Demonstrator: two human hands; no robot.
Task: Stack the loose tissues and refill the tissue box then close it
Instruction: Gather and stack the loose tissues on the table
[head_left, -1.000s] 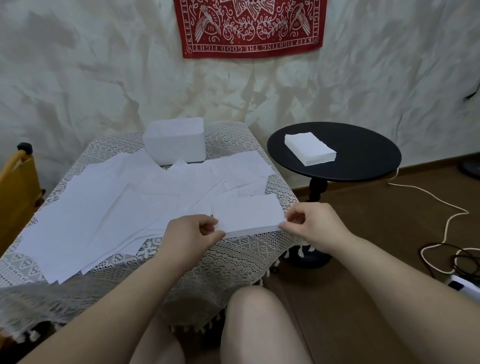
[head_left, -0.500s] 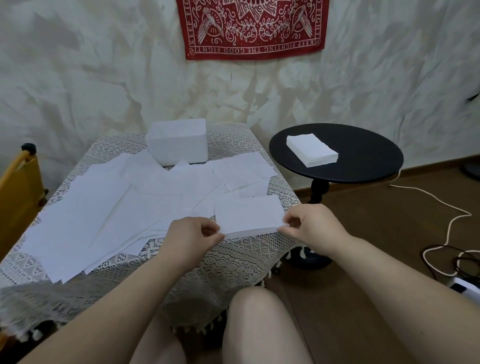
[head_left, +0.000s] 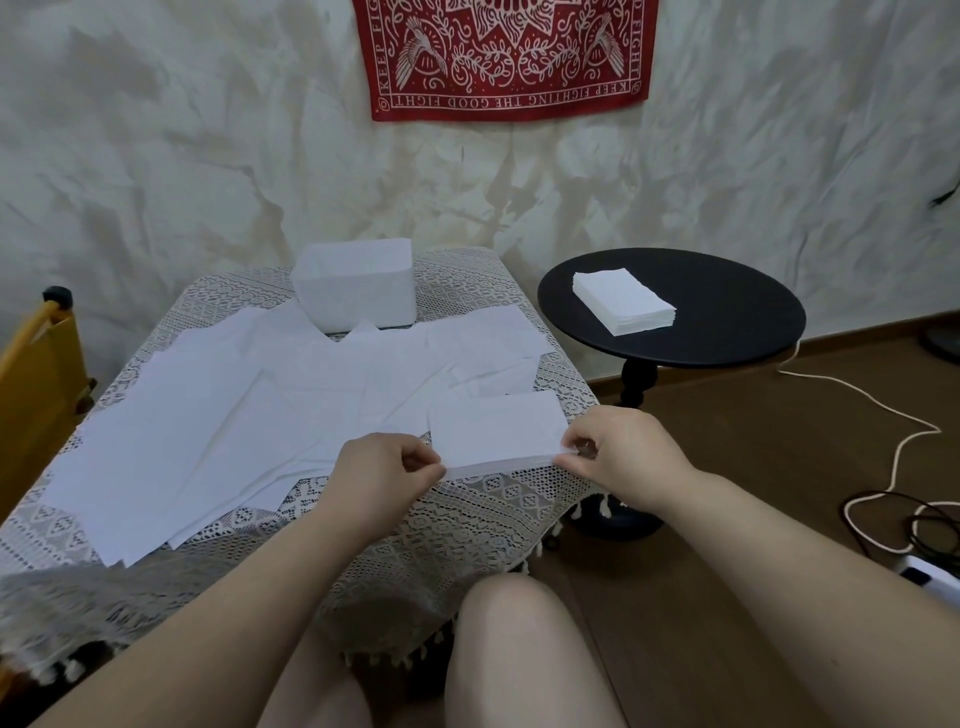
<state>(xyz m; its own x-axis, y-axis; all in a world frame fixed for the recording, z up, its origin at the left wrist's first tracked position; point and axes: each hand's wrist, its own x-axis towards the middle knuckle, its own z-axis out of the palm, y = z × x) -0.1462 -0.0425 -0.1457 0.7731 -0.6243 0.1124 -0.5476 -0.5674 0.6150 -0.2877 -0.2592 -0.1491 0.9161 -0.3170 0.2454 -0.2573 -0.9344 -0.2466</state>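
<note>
both hands hold a thin, squared-up stack of white tissues (head_left: 496, 434) at the near right corner of the table covered in a cream lace tablecloth (head_left: 467, 519). the left hand (head_left: 387, 475) pinches the stack's near left corner between thumb and curled fingers; the right hand (head_left: 618, 454) pinches its near right corner the same way. the stack's near edge is lifted slightly off the cloth, showing several layers; whether its far edge rests on the sheets behind it cannot be told.

behind and to the left of the stack, many loose white tissue sheets (head_left: 208, 415) lie flat and overlapping across most of the tabletop, some reaching toward the left edge. at the far side of the table stands the white rectangular tissue box (head_left: 356, 286), touching the far edge of the spread sheets; whether its top is open cannot be told from this angle.

to the right of the table stands a small round black side table (head_left: 727, 312), and on it, toward its left side, lies a second neat stack of white tissues (head_left: 623, 301), well apart from the hands. a red patterned cloth (head_left: 506, 52) hangs on the wall above. a white cord (head_left: 883, 410) trails over the brown floor at the right.
</note>
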